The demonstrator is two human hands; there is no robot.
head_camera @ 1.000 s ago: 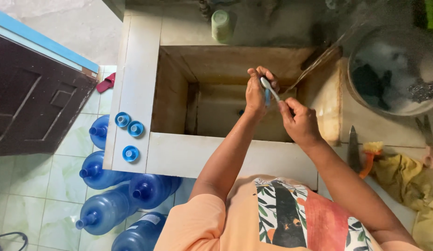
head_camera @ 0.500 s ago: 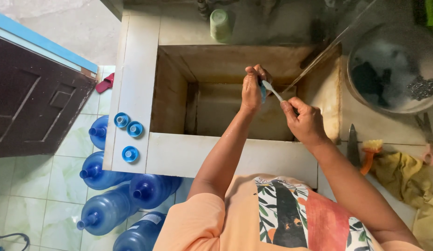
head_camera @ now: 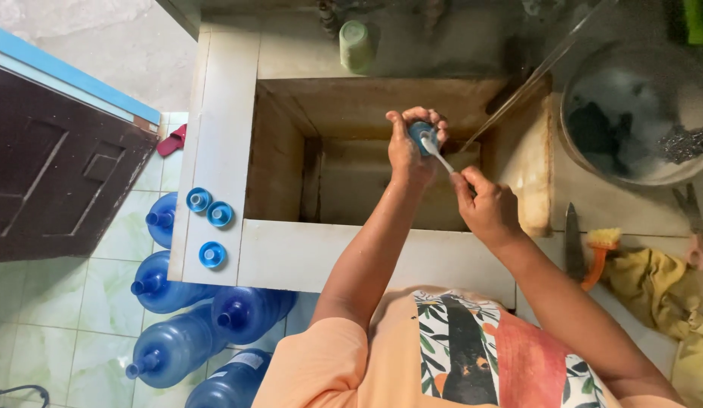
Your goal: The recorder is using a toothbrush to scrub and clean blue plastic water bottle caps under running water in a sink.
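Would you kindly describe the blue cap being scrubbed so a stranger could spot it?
Look over the deep tiled basin. The blue cap sits in the left hand, with a white brush from the right hand against it. Three similar caps lie untouched on the ledge.

One label only — a pale, whitish rectangular label (head_camera: pixel 242 360) on the shoulder of a blue water jug (head_camera: pixel 229 381) at seven o'clock, bottom edge. No packages, signs or screens show.

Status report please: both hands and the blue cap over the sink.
Left hand shut on blue cap, above sink. Right hand shut on white brush, bristle end at the cap. Nothing in the way.
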